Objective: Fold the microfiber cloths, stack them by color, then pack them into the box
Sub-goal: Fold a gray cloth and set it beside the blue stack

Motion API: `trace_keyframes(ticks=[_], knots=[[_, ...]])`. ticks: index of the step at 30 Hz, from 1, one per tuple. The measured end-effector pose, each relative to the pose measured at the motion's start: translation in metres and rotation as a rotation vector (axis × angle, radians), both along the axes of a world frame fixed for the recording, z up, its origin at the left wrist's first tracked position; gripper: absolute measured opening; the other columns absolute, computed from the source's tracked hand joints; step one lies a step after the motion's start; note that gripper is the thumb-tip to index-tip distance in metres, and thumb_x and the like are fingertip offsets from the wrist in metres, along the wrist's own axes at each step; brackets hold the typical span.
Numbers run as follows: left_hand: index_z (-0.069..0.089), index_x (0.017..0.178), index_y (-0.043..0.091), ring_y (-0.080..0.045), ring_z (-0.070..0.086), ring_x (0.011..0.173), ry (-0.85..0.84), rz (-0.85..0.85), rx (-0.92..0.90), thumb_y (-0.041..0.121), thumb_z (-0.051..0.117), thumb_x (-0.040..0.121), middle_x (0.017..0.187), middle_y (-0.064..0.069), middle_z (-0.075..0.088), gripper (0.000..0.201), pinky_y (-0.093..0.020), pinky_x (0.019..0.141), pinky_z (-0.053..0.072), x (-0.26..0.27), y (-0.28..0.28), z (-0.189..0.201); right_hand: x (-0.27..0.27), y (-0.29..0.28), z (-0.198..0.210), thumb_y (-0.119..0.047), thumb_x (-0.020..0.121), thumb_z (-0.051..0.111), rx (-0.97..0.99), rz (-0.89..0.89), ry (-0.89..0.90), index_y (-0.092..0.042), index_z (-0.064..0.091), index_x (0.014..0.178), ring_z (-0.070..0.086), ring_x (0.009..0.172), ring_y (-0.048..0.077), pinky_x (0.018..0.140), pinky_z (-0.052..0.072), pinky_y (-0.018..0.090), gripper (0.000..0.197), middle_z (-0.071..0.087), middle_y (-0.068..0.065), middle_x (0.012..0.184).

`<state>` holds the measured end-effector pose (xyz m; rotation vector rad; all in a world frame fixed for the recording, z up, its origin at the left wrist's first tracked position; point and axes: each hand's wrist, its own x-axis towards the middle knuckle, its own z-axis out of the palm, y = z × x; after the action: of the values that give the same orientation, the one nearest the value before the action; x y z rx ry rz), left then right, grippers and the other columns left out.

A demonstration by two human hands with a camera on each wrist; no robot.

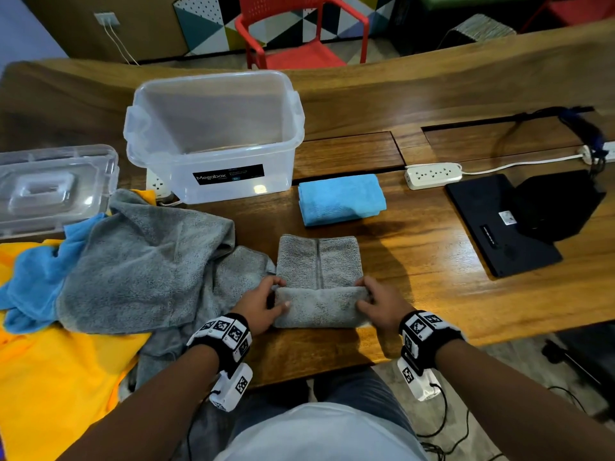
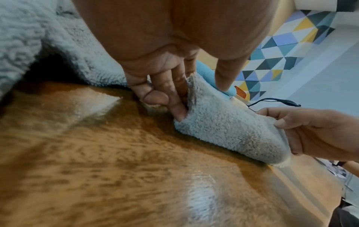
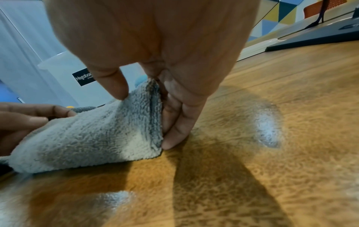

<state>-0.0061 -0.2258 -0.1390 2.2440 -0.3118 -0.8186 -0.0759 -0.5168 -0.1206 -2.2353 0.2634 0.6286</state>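
Observation:
A grey cloth [image 1: 318, 281] lies on the wooden table in front of me, its near end lifted and turned over towards the far end. My left hand [image 1: 266, 302] pinches the left corner of that turned flap [image 2: 219, 122], thumb on top, fingers underneath. My right hand [image 1: 376, 301] pinches the right corner [image 3: 116, 130] the same way. A folded blue cloth [image 1: 341, 199] rests behind it. The clear plastic box [image 1: 216, 134] stands open and empty at the back left.
A heap of unfolded grey [image 1: 143, 261], blue [image 1: 33, 277] and yellow [image 1: 60, 377] cloths covers the left side. The box lid [image 1: 53, 188] lies far left. A white power strip [image 1: 432, 174] and a black device [image 1: 502, 224] sit on the right.

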Motion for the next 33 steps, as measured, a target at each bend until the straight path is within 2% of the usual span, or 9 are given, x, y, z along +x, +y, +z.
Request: trace_keyframes(ticks=[4, 9, 17, 21, 25, 27, 29, 31, 33], knots=[[0.046, 0.123, 0.029, 0.000, 0.050, 0.067, -0.092, -0.032, 0.077, 0.025, 0.057, 0.096, 0.078, 0.014, 0.053, 0.029, -0.025, 0.061, 0.037, 0.001, -0.005, 0.001, 0.002, -0.002, -0.006, -0.022, 0.100, 0.055, -0.089, 0.003, -0.051, -0.019, 0.053, 0.118, 0.062, 0.092, 0.014, 0.081, 0.054, 0.031, 0.018, 0.066, 0.002, 0.105], [0.044, 0.120, 0.026, -0.002, 0.049, 0.070, -0.128, -0.032, 0.082, 0.019, 0.053, 0.098, 0.081, 0.014, 0.051, 0.025, -0.026, 0.062, 0.036, -0.001, -0.009, 0.000, 0.004, -0.003, -0.013, -0.025, 0.101, 0.054, -0.131, 0.002, -0.056, -0.020, 0.050, 0.115, 0.063, 0.090, 0.018, 0.081, 0.055, 0.039, 0.016, 0.066, 0.002, 0.102], [0.036, 0.118, 0.028, -0.011, 0.056, 0.073, -0.096, 0.035, 0.119, 0.026, 0.053, 0.098, 0.084, 0.007, 0.056, 0.026, -0.029, 0.065, 0.041, 0.004, -0.014, -0.005, 0.006, 0.004, -0.019, -0.031, 0.096, 0.060, -0.241, -0.052, -0.058, -0.021, 0.047, 0.114, 0.065, 0.088, 0.020, 0.072, 0.053, 0.033, 0.024, 0.066, 0.002, 0.099], [0.037, 0.113, 0.026, -0.015, 0.056, 0.076, -0.131, 0.084, 0.113, 0.026, 0.057, 0.095, 0.084, 0.006, 0.054, 0.027, -0.029, 0.066, 0.041, 0.004, -0.017, -0.007, 0.003, 0.006, -0.013, -0.032, 0.092, 0.063, -0.331, -0.047, -0.198, -0.018, 0.045, 0.134, 0.053, 0.113, 0.021, 0.093, 0.049, 0.034, 0.048, 0.050, 0.004, 0.127], [0.038, 0.104, 0.022, -0.016, 0.054, 0.077, -0.251, 0.067, 0.192, 0.029, 0.053, 0.095, 0.098, 0.002, 0.047, 0.019, -0.032, 0.067, 0.048, -0.001, -0.020, -0.002, -0.001, 0.018, 0.000, -0.036, 0.089, 0.060, -0.452, 0.293, -0.524, -0.024, 0.046, 0.134, 0.044, 0.123, 0.018, 0.104, 0.046, 0.041, 0.049, 0.044, 0.003, 0.134], [0.040, 0.104, 0.022, -0.018, 0.055, 0.071, -0.337, 0.008, 0.252, 0.031, 0.050, 0.096, 0.105, -0.001, 0.045, 0.016, -0.035, 0.064, 0.052, -0.005, -0.021, -0.001, -0.004, 0.024, -0.006, -0.042, 0.093, 0.053, -0.412, 0.544, -0.450, -0.024, 0.036, 0.146, 0.030, 0.142, 0.024, 0.119, 0.028, 0.046, 0.058, 0.031, 0.007, 0.154], [0.045, 0.107, 0.021, -0.018, 0.055, 0.070, -0.422, -0.085, 0.291, 0.032, 0.048, 0.095, 0.110, -0.002, 0.045, 0.016, -0.035, 0.062, 0.054, -0.008, -0.023, 0.003, -0.006, 0.026, -0.020, -0.045, 0.096, 0.050, -0.413, 0.725, -0.285, -0.025, 0.013, 0.157, 0.001, 0.152, 0.023, 0.122, 0.000, 0.044, 0.075, 0.002, 0.004, 0.167], [0.049, 0.120, 0.022, -0.019, 0.056, 0.095, -0.496, -0.229, 0.306, 0.035, 0.045, 0.095, 0.125, -0.003, 0.045, 0.028, -0.036, 0.080, 0.053, -0.009, -0.028, 0.005, -0.006, 0.023, -0.031, -0.046, 0.097, 0.050, -0.439, 0.793, -0.221, -0.029, -0.007, 0.158, -0.017, 0.149, 0.021, 0.117, -0.014, 0.040, 0.085, -0.016, 0.000, 0.165], [0.036, 0.144, 0.024, -0.024, 0.034, 0.136, -0.493, -0.422, 0.325, 0.043, 0.036, 0.099, 0.153, -0.002, 0.029, 0.049, -0.044, 0.109, 0.034, -0.010, -0.030, 0.003, -0.005, 0.022, -0.036, -0.046, 0.099, 0.047, -0.444, 0.810, -0.192, -0.038, -0.028, 0.149, -0.026, 0.145, 0.022, 0.115, -0.017, 0.040, 0.090, -0.027, -0.003, 0.160]])
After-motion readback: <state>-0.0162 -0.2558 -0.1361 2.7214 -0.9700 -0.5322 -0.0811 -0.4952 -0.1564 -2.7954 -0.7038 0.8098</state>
